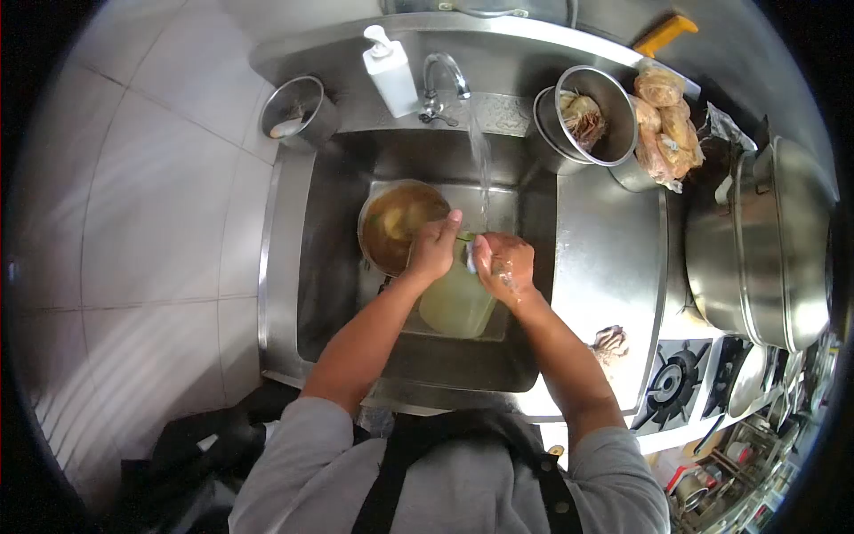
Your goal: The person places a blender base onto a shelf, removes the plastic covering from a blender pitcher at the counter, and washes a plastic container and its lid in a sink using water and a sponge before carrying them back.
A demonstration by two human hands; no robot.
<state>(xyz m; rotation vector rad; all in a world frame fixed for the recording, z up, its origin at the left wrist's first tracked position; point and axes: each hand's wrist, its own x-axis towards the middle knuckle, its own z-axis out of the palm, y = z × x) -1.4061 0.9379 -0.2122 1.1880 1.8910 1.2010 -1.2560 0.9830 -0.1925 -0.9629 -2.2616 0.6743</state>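
Pale green, a container (pixel 455 307) is sitting in the steel sink (pixel 325 285) at the centre of the frame, just below both hands. By its upper left edge the left hand (pixel 432 251) is resting curled, thumb up; its fingertips are hiding, so I cannot tell whether they are clamping. Wet and glistening, the right hand (pixel 505 265) is bending inward at the upper right edge; what it is gripping, I cannot tell. Probably plastic, the container is looking light itself but heavy if filled, slightly flexible and slippery; its rim would be giving a sound hold, with a palm supporting underneath. Above the hands, a tap (pixel 442 76) is running water (pixel 483 169). Left of centre, a pot (pixel 362 233) is holding brown liquid (pixel 384 238).
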